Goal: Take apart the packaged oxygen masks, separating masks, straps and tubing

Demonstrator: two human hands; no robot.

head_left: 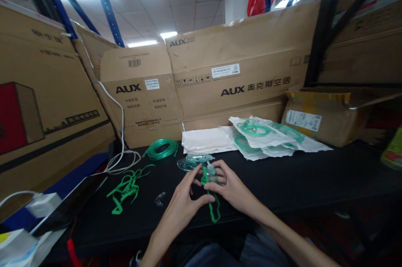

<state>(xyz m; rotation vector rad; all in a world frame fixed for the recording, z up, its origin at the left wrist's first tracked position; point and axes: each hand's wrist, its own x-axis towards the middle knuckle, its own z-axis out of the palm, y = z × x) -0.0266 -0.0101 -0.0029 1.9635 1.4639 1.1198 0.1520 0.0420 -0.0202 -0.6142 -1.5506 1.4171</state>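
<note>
Green, flat, ribbon-like strap, bunched between both hands: the left hand sets thumb and index tips apart beside it — whether they pinch cannot be told — while the right hand is closed about a clear plastic fitting, thumb against the strap. The step in hand appears to be working strap at fitting; the next move probably calls for a steady right hold and fine left fingertip control. Outward, a crumpled transparent plastic piece lies just beyond; leftward, loose green straps and coiled green tubing.
</note>
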